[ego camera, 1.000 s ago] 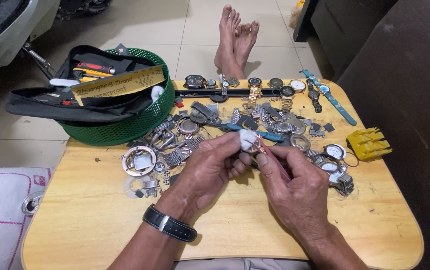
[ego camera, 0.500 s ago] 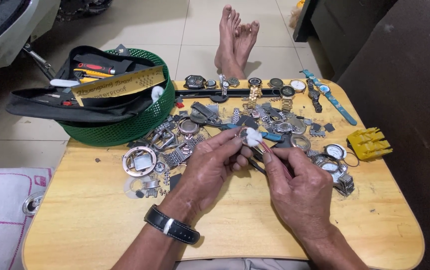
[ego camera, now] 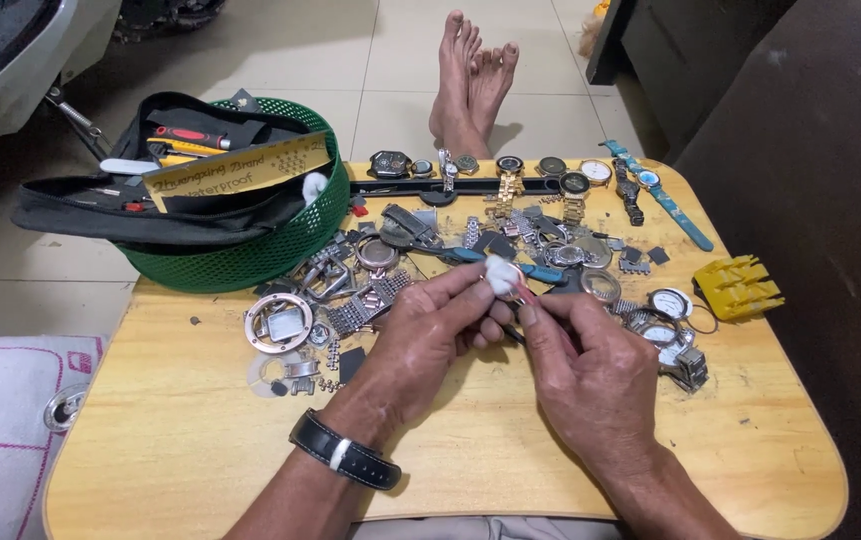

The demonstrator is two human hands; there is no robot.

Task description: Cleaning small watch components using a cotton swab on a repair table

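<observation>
My left hand (ego camera: 425, 335), with a black strap on its wrist, pinches a small white wad (ego camera: 499, 275) against a small round metal watch part (ego camera: 516, 287) above the wooden table (ego camera: 190, 440). My right hand (ego camera: 590, 365) meets it from the right, fingertips closed on a thin dark tool at the same part. A pile of watch cases, bracelets and links (ego camera: 370, 275) lies just behind both hands.
A green basket (ego camera: 280, 250) holding a black tool pouch and a ruler stands at the back left. Several watches (ego camera: 560, 180) line the far edge, beside a blue strap (ego camera: 665, 205). A yellow plastic holder (ego camera: 737, 287) sits right. Someone's bare feet (ego camera: 470, 80) rest beyond the table.
The hands stay together over the table; the fingers shift slightly around the small part and the white wad turns a little.
</observation>
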